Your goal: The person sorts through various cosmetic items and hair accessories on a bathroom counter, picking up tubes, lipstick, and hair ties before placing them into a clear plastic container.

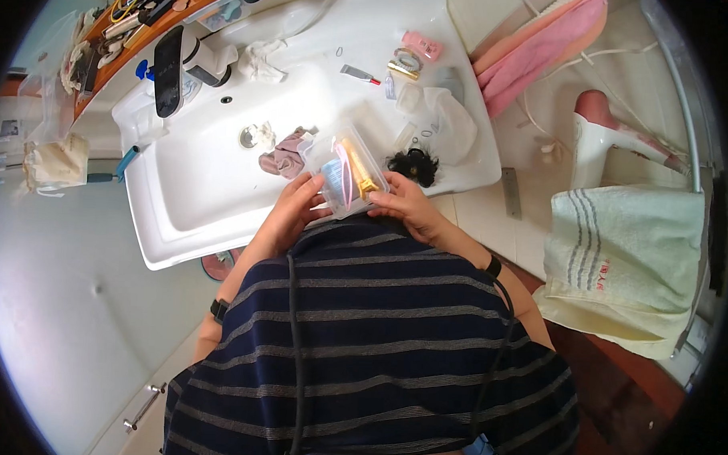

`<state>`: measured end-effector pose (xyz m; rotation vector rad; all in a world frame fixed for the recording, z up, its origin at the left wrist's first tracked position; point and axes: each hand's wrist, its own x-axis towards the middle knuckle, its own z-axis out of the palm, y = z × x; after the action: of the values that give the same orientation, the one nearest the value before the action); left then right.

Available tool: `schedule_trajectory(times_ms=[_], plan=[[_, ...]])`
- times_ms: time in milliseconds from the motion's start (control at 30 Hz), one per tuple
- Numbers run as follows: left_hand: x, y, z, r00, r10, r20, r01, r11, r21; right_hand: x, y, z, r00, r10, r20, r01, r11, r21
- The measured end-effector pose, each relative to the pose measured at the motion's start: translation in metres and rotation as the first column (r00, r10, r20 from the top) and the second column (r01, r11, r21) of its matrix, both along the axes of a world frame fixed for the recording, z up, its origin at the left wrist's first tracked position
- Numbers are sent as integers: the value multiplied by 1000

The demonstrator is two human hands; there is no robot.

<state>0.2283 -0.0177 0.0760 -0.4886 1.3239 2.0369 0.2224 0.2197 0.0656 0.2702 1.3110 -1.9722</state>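
Between both hands is a clear plastic box (371,151), held over the front edge of the white sink (220,216). My left hand (297,201) grips its left side, and my right hand (404,206) has its right side near the front corner. Inside lie a golden-yellow tube (358,167), a thin pink item (345,177) and a light blue packet (332,177) with writing. Just left of the box, a mauve cloth (284,155) lies crumpled in the basin. A black hair piece or clump (414,167) rests right of the box, close to my right fingers.
On the sink's right ledge are a pink bottle (422,45), a grey tube with a red cap (360,75), hair ties (408,60) and a whitish pouch (455,119). The faucet (207,62) stands at left. A hair dryer (608,137) and a towel (625,242) hang at right.
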Motion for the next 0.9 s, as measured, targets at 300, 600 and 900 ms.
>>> schedule_trajectory(times_ms=[300, 600, 900], plan=[[4, -23, -1, 989, 113, -94, -110, 993, 45, -9, -24, 11, 1000, 5, 10, -4, 997, -79], [9, -92, -35, 937, 256, -237, -319, 902, -289, -93, -50, 35, 978, -176, -116, 169, 983, -65], [23, -136, -36, 900, 391, -193, -435, 840, -325, -123, -90, 54, 943, -304, -134, 287, 949, -129]])
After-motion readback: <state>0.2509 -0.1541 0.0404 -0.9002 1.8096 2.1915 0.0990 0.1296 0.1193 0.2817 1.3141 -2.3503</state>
